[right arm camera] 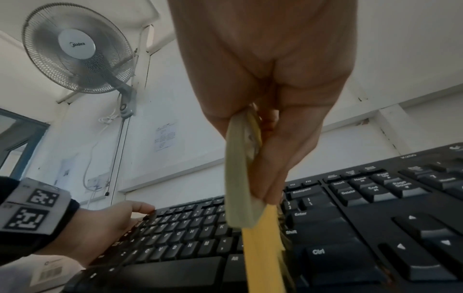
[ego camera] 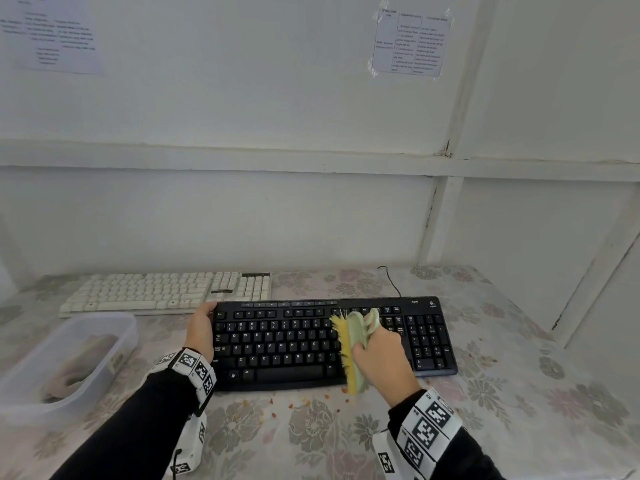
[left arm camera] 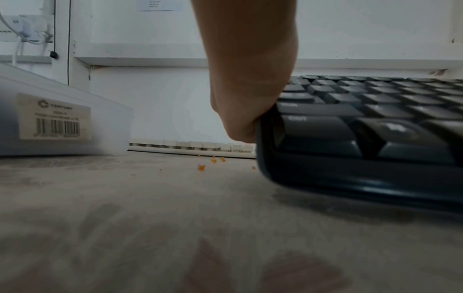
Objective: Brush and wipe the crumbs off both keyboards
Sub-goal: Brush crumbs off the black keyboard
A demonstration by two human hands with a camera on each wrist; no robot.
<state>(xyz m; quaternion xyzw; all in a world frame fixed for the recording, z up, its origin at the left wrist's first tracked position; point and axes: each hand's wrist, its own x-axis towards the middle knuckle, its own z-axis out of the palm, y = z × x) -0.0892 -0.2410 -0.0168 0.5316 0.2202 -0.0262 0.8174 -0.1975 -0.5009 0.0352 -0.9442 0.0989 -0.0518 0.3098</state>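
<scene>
A black keyboard (ego camera: 311, 344) lies in front of me on the flowered tablecloth (ego camera: 519, 393). My left hand (ego camera: 200, 329) grips its left end (left arm camera: 265, 138), thumb on the top corner. My right hand (ego camera: 379, 355) holds a pale green scrub brush (ego camera: 356, 341) with yellow bristles (right arm camera: 260, 247), laid across the keys between the letters and the Enter column. Orange crumbs (ego camera: 304, 403) lie on the cloth in front of the keyboard. More crumbs (left arm camera: 210, 162) sit to its left. A white keyboard (ego camera: 166, 292) lies behind, at the back left.
A translucent plastic box (ego camera: 65, 362) with a beige cloth (ego camera: 79, 365) inside stands at the left. The black keyboard's cable (ego camera: 391, 282) runs toward the back wall. A wall fan (right arm camera: 77, 51) hangs high on the left. White walls close in behind and at the right.
</scene>
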